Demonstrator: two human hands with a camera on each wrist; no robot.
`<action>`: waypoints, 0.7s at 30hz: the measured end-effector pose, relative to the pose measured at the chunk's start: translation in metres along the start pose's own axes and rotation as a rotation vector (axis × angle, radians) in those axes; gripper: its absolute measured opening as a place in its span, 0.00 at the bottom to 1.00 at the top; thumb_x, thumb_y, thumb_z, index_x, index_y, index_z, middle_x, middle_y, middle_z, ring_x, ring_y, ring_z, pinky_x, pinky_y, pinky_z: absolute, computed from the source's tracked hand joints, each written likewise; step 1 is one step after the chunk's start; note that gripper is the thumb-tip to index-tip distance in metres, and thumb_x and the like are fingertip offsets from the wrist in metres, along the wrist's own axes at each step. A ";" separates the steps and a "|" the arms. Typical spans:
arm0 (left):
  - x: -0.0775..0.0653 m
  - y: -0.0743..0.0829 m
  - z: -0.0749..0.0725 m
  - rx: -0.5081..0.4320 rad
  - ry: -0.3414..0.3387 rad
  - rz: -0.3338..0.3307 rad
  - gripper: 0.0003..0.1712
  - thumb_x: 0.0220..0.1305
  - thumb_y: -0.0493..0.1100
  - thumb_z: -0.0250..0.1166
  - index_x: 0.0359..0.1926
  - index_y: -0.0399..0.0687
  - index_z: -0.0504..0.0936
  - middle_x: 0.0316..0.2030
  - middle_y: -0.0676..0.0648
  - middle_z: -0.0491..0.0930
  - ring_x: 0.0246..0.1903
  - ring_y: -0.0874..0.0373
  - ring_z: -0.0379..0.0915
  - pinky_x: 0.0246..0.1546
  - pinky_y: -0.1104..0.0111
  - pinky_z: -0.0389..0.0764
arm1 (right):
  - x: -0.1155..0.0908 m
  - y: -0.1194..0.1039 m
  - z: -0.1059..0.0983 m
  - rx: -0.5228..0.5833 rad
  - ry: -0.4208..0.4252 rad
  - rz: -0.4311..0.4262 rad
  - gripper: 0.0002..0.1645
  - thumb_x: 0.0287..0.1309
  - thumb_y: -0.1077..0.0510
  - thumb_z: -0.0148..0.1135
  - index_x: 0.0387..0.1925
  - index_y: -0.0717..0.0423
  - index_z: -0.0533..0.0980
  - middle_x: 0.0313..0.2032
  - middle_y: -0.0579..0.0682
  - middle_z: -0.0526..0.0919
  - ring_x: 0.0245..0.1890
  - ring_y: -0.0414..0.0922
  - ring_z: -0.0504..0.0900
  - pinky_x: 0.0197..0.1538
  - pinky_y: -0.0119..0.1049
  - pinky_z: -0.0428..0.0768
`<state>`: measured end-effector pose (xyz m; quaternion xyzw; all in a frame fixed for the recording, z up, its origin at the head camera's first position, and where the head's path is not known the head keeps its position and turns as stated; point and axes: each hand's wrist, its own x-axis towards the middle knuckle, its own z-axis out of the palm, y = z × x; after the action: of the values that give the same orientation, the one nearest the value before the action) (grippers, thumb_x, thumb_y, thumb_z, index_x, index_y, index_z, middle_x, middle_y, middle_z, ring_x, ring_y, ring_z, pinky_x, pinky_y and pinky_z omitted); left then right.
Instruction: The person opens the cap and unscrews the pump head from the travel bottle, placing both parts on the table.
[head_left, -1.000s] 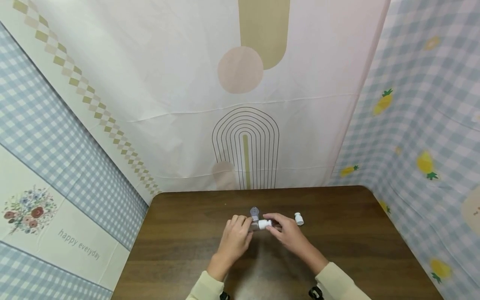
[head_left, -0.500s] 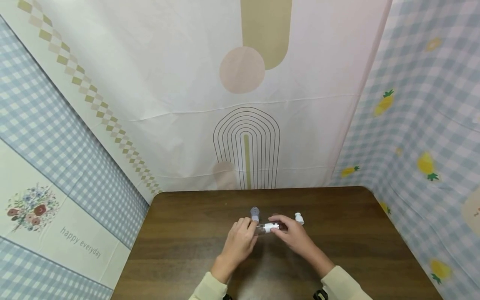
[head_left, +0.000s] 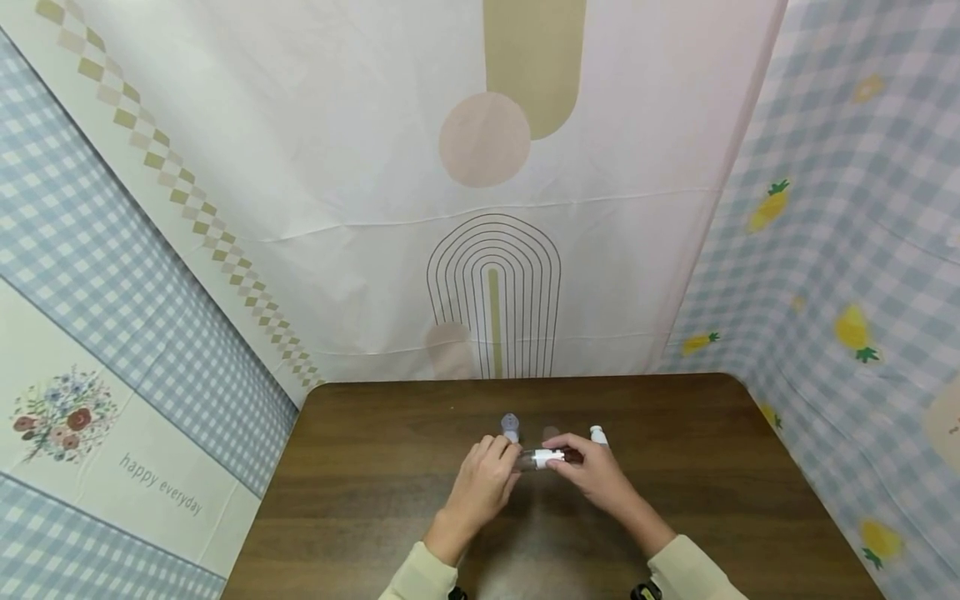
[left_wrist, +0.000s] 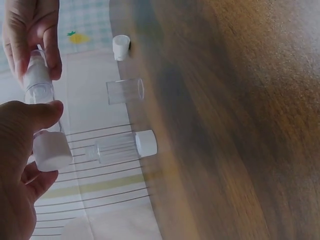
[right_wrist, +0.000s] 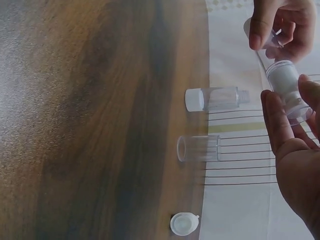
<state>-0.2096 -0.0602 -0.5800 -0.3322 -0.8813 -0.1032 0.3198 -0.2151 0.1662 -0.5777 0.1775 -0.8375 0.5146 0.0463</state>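
Note:
My left hand (head_left: 483, 479) grips a small clear bottle with a white base (left_wrist: 51, 150), thumb along its side. It lies sideways, pointing toward my right hand (head_left: 596, 477). In the right wrist view my right fingers pinch a clear sleeve with a white insert (right_wrist: 285, 82). A thin straight line (right_wrist: 261, 62), perhaps a tube, runs between the two pieces. Whether their ends touch I cannot tell. Beyond the hands stands another clear bottle with a white base (right_wrist: 220, 99). Beside it is a clear open cylinder (right_wrist: 200, 148).
A small white cap-like piece (head_left: 597, 434) stands behind my right hand. The brown wooden table (head_left: 360, 500) ends at a patterned cloth backdrop (head_left: 360, 292), and a checked cloth (head_left: 795, 250) hangs at the right.
Both hands have shifted slightly right and nearer to me. The white piece in my right fingers has moved a little further from my left hand, and more of the clear bottle shows between them.

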 end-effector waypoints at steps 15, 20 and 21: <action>0.002 0.000 -0.002 -0.101 -0.029 -0.011 0.26 0.47 0.40 0.83 0.48 0.46 0.83 0.42 0.49 0.83 0.38 0.54 0.77 0.41 0.63 0.81 | -0.006 0.006 0.000 -0.044 0.087 -0.076 0.15 0.51 0.64 0.78 0.42 0.55 0.87 0.40 0.53 0.90 0.36 0.32 0.83 0.38 0.28 0.85; 0.001 0.000 -0.001 -0.123 -0.042 -0.023 0.26 0.48 0.40 0.83 0.48 0.45 0.83 0.42 0.49 0.82 0.38 0.54 0.77 0.42 0.63 0.81 | -0.007 0.008 0.000 0.021 0.093 -0.107 0.15 0.51 0.66 0.78 0.43 0.57 0.87 0.40 0.55 0.90 0.38 0.32 0.84 0.39 0.25 0.85; 0.001 0.000 -0.001 -0.127 -0.045 -0.025 0.26 0.48 0.40 0.83 0.48 0.46 0.83 0.42 0.49 0.82 0.38 0.54 0.77 0.42 0.63 0.81 | -0.007 0.008 0.000 0.037 0.093 -0.114 0.15 0.51 0.66 0.77 0.43 0.57 0.87 0.40 0.56 0.90 0.38 0.32 0.84 0.39 0.25 0.85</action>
<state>-0.2091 -0.0600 -0.5788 -0.3430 -0.8840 -0.1556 0.2770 -0.2112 0.1711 -0.5865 0.2018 -0.8134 0.5341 0.1112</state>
